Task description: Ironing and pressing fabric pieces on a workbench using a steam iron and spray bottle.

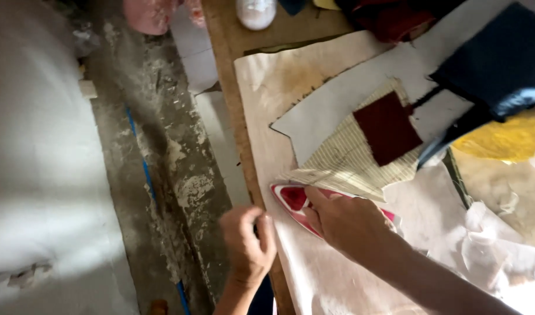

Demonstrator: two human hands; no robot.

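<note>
My right hand (pixel 344 223) lies on top of a red and white clothes iron (pixel 292 198) and grips its handle; the iron's tip points left on the cloth-covered table (pixel 261 87). Just beyond the iron lies a cream striped fabric piece (pixel 343 160) with a dark red rectangle of fabric (pixel 387 128) on it. My left hand (pixel 248 245) hovers at the table's left edge, fingers curled into a loose fist; what it holds, if anything, is hidden.
A white paper pattern piece (pixel 326 114) lies under the striped fabric. Dark blue cloth (pixel 501 64) and yellow cloth (pixel 506 140) sit at the right. A white round container (pixel 255 11) stands at the far table edge. Rough concrete floor (pixel 156 151) runs along the left.
</note>
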